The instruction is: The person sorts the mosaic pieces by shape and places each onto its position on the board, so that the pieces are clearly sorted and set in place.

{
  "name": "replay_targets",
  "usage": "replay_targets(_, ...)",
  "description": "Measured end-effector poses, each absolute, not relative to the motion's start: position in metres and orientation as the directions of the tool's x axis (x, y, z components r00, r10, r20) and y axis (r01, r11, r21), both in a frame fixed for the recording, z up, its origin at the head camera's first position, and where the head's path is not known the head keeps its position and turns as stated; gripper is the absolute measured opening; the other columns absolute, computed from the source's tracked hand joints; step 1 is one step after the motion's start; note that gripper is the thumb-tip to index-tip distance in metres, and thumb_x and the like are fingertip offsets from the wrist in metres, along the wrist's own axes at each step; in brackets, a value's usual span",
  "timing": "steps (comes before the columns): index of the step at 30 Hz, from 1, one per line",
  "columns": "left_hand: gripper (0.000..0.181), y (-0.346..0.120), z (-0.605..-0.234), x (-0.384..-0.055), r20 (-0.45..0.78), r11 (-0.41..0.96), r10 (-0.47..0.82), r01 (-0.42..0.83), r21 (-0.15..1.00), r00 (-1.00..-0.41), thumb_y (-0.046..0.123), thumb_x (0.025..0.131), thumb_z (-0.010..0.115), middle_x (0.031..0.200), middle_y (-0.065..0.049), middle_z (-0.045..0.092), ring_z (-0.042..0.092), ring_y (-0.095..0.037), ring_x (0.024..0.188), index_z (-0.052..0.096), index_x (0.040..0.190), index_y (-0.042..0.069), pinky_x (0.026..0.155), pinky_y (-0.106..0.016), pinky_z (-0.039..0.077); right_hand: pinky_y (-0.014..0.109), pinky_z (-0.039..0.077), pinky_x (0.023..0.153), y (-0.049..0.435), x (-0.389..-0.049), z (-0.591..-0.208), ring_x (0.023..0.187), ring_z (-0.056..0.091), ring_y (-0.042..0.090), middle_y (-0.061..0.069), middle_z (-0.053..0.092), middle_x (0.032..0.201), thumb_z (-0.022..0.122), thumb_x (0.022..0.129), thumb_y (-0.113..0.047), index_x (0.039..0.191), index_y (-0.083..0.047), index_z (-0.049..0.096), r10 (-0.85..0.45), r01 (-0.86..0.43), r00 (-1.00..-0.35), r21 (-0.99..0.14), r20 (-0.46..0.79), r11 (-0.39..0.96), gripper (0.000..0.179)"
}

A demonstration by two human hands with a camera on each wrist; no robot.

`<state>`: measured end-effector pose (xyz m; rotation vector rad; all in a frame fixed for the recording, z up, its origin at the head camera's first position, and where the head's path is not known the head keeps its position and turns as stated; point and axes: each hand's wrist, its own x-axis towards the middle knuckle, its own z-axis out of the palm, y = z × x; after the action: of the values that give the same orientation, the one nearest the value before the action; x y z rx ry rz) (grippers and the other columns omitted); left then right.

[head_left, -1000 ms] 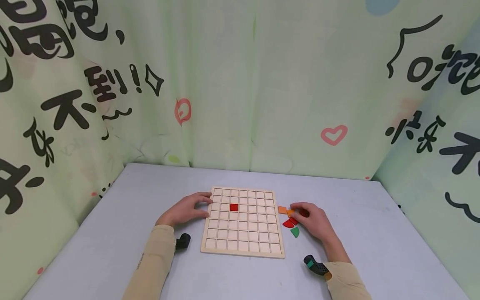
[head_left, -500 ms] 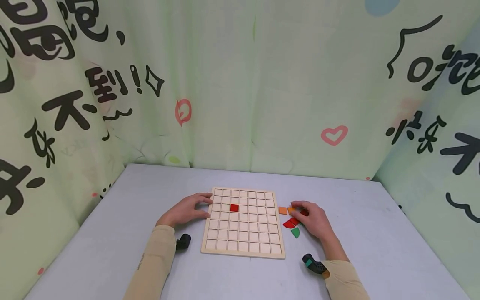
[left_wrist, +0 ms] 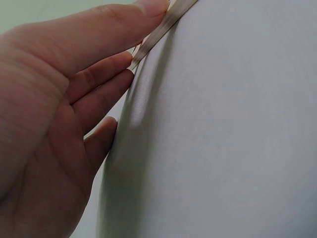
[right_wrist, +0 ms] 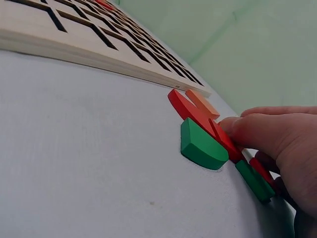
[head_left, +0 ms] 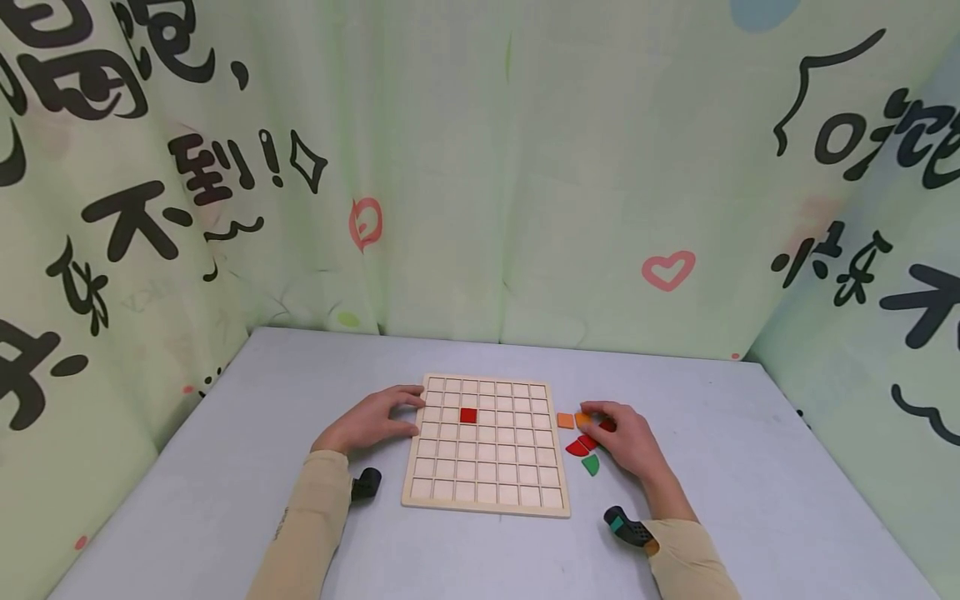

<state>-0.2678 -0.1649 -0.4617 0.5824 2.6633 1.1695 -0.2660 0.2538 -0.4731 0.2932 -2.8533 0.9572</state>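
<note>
Beside the left edge of a wooden grid board [head_left: 486, 457] rests my left hand [head_left: 372, 419]. Its fingers reach the frame without curling round it, and the thumb [left_wrist: 146, 7] touches the board edge in the left wrist view. My right hand [head_left: 626, 437] is among small coloured pieces right of the board; thumb and index finger pinch an orange piece [head_left: 581, 419]. Next to it lies an orange square [head_left: 566, 421]. Red pieces [head_left: 577, 448] and a green quarter-round piece [right_wrist: 202, 146] lie beneath and before the hand, which partly hides others. One red square [head_left: 468, 415] sits in a board cell.
The white table [head_left: 480, 554] is enclosed by a pale green curtain [head_left: 480, 167] with dark lettering at back and sides. Black wrist devices, one by the left forearm [head_left: 366, 483] and a wrist device [head_left: 627, 527] by the right, stand out above the table.
The orange piece at my right fingertips has shifted slightly away from me and turned a little, level with the orange square. My left hand and the board stay in place.
</note>
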Motion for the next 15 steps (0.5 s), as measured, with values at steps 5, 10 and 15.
replay_targets(5,0.042,-0.1643,-0.4616,-0.2671,-0.004,0.615,0.419,0.280,0.737,-0.908,0.018,0.086,0.076,0.150,-0.004,0.044,0.033,-0.028,0.142,0.065,0.125,0.007,0.115,-0.044,0.030,0.052,0.047,0.095,0.2538,-0.2658,-0.4725,0.109,0.054,0.033,0.015,0.065,0.120,0.069,0.092,-0.018,0.122,-0.006,0.068,-0.140,-0.207,-0.977,-0.579,0.159,0.789,0.033)
replay_targets(10,0.042,-0.1640,-0.4618,-0.2679,-0.003,0.617,0.418,0.281,0.735,-0.908,0.018,0.086,0.076,0.150,-0.004,0.044,0.033,-0.029,0.142,0.064,0.125,0.007,0.115,-0.045,0.031,0.051,0.048,0.095,0.2537,-0.2655,-0.4723,0.107,0.056,0.032,0.015,0.065,0.119,0.070,0.092,-0.018,0.121,-0.004,0.067,-0.127,-0.205,-0.977,-0.586,0.172,0.784,0.032)
replay_targets(15,0.043,-0.1639,-0.4619,-0.2685,-0.003,0.623,0.417,0.283,0.729,-0.909,0.018,0.086,0.076,0.150,-0.004,0.044,0.033,-0.029,0.142,0.064,0.125,0.007,0.115,-0.044,0.031,0.051,0.050,0.095,0.2531,-0.2647,-0.4730,0.108,0.057,0.032,0.016,0.064,0.121,0.069,0.093,-0.020,0.122,-0.003,0.065,-0.099,-0.198,-0.976,-0.606,0.194,0.770,0.034)
